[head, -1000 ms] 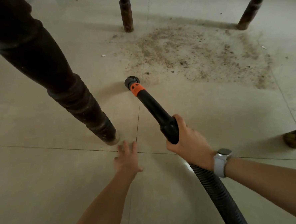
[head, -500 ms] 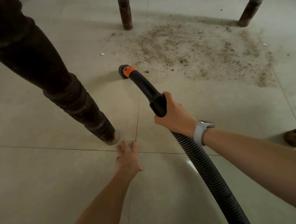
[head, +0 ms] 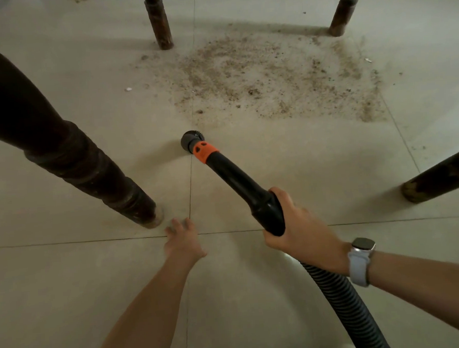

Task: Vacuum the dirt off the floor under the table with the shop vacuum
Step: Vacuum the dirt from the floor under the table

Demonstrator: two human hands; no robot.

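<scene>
A wide patch of brown dirt (head: 273, 77) lies on the pale tiled floor between the table legs. My right hand (head: 298, 226) grips the black handle of the vacuum wand (head: 236, 178), which has an orange collar near its tip. The round nozzle (head: 190, 140) sits on the floor just short of the patch's near-left edge. The ribbed black hose (head: 346, 304) runs back under my right wrist to the bottom edge. My left hand (head: 183, 242) rests flat on the floor with its fingers spread, beside the near left table leg.
Dark turned wooden table legs stand around the patch: near left (head: 88, 169), far middle (head: 158, 22), far right (head: 346, 8), near right (head: 441, 178). A small white scrap (head: 128, 89) lies left of the dirt. Tile joints cross by my left hand.
My right hand pulled the wand back toward me after pushing it forward and left. The nozzle now sits farther from the far leg. My left hand stayed on the floor.
</scene>
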